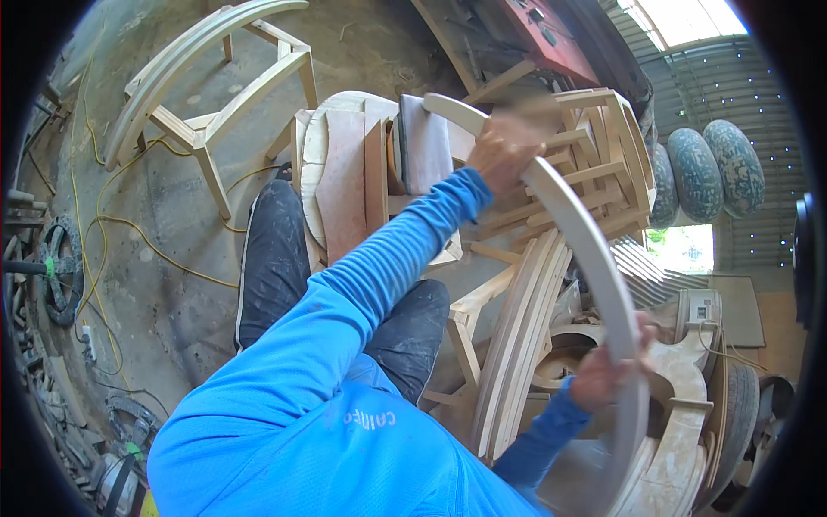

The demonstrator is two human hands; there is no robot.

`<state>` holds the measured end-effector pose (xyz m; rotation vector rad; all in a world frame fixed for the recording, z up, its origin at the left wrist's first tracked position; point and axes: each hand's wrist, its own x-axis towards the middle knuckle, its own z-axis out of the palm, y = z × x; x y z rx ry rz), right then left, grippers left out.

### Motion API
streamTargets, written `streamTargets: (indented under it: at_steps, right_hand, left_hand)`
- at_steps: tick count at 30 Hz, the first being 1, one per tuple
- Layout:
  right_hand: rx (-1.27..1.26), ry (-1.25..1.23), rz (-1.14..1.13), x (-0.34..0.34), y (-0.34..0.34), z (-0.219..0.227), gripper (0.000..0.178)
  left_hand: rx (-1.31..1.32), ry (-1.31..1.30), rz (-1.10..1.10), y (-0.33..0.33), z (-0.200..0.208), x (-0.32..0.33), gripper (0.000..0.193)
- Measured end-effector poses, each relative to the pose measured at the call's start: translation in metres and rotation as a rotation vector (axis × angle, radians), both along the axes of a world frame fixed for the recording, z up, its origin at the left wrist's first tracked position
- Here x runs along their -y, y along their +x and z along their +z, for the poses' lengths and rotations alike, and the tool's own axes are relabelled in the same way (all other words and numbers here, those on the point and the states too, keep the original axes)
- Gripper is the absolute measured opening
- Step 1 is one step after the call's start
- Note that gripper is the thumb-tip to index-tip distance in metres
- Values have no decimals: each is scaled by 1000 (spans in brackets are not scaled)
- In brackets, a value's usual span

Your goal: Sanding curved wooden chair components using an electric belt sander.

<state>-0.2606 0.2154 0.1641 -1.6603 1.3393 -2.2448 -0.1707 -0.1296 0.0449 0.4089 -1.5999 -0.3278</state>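
Note:
A long curved wooden strip (584, 231) arcs from the middle of the view down to the lower right. Around its upper part my left hand (506, 153) is closed, the arm stretched out in a blue sleeve. Further down the curve, my right hand (607, 370) grips the same strip, its fingers slightly blurred. The strip's far end reaches over a grey-topped block (425, 146) beside curved wooden panels (343, 172). Below the strip lies a stack of curved wooden rails (521, 345). Motion smears the strip's lower end.
A curved wooden frame with legs (207, 129) stands at the far left, near a yellow cord (142, 237) on the floor. Slatted wooden frames (603, 164) are piled beyond my left hand. At the lower right is a pale machine (680, 414); inflated tubes (696, 175) hang behind.

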Motion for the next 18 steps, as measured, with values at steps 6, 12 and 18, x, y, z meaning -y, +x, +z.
streamTargets:
  at_steps: [6, 12, 18]
  right_hand:
    - [607, 160, 74, -9, 73, -134, 52]
    - [575, 175, 120, -7, 73, -122, 55]
    - [236, 156, -71, -100, 23, -85, 46]
  left_hand:
    - [249, -29, -94, 16, -64, 26, 48]
    - [269, -3, -62, 38, -55, 20, 52]
    - [373, 30, -78, 40, -2, -72, 44]
